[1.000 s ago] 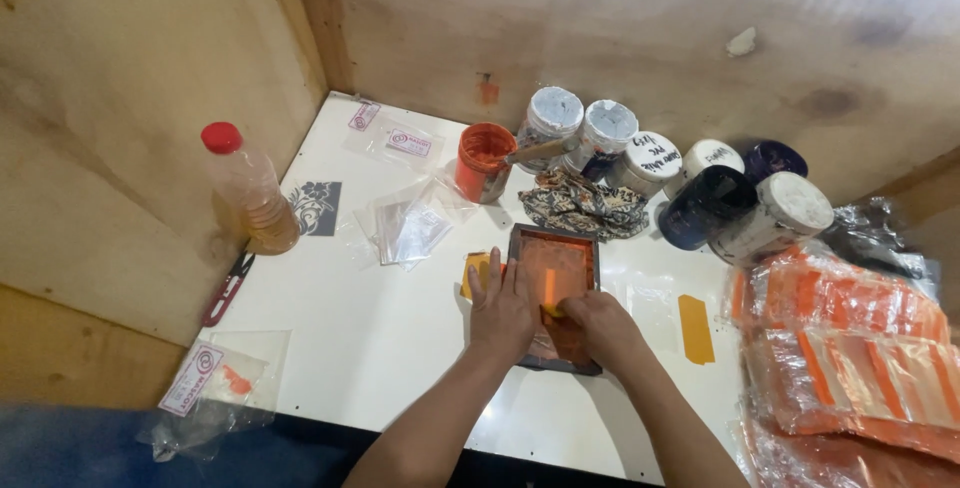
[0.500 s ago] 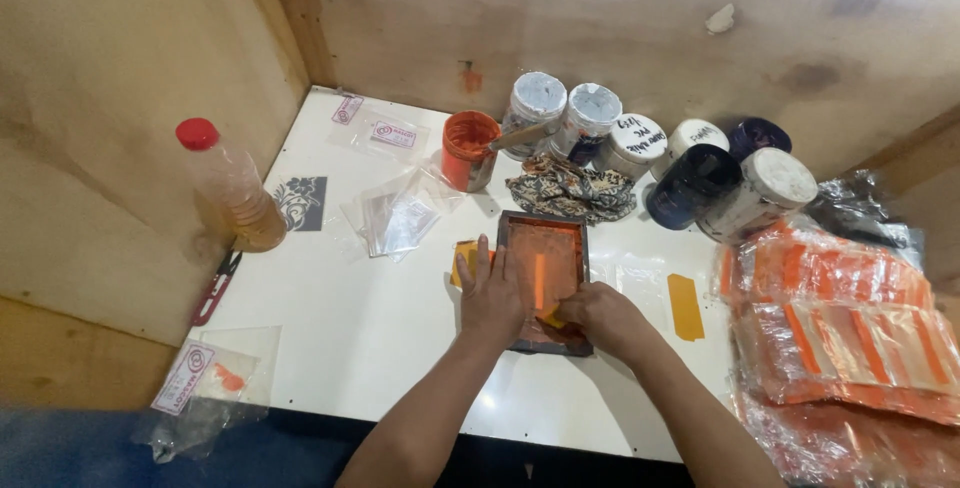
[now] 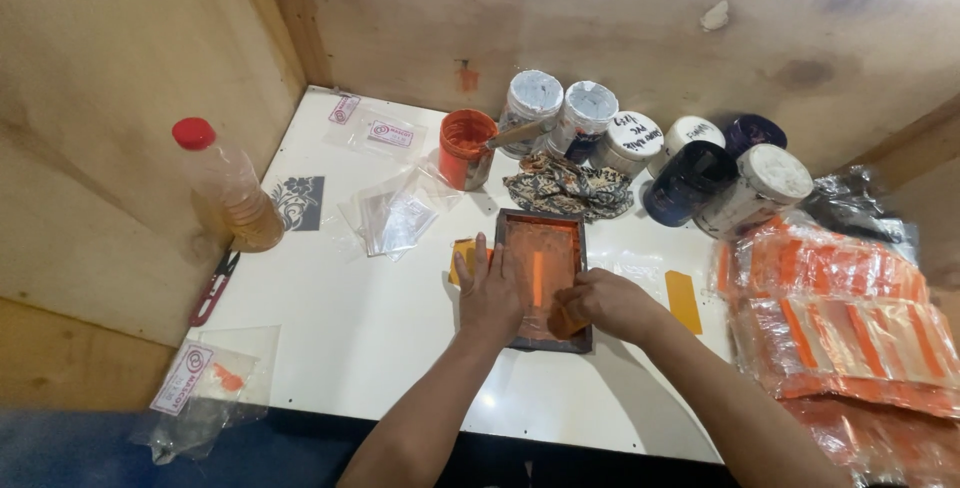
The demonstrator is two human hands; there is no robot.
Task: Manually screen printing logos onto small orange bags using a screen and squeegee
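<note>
A small dark-framed printing screen [image 3: 541,231] smeared with orange ink lies flat in the middle of the white table [image 3: 360,338]. My left hand [image 3: 490,293] presses flat on the frame's left side, fingers spread. My right hand [image 3: 600,303] is closed on a small orange squeegee [image 3: 566,322] at the frame's near edge. A yellow-orange piece [image 3: 461,259] pokes out under the frame's left side.
An orange ink cup [image 3: 466,146] with a stick, several lidded jars [image 3: 640,143] and a patterned rag [image 3: 566,186] stand at the back. Left: an oil bottle [image 3: 228,188], clear bags [image 3: 395,213], red snips [image 3: 214,286]. Right: stacked bagged orange items [image 3: 850,318], an orange strip [image 3: 684,300].
My right hand has drawn the squeegee toward the near edge of the screen. My left hand stays pressed on the frame. The view shifted slightly.
</note>
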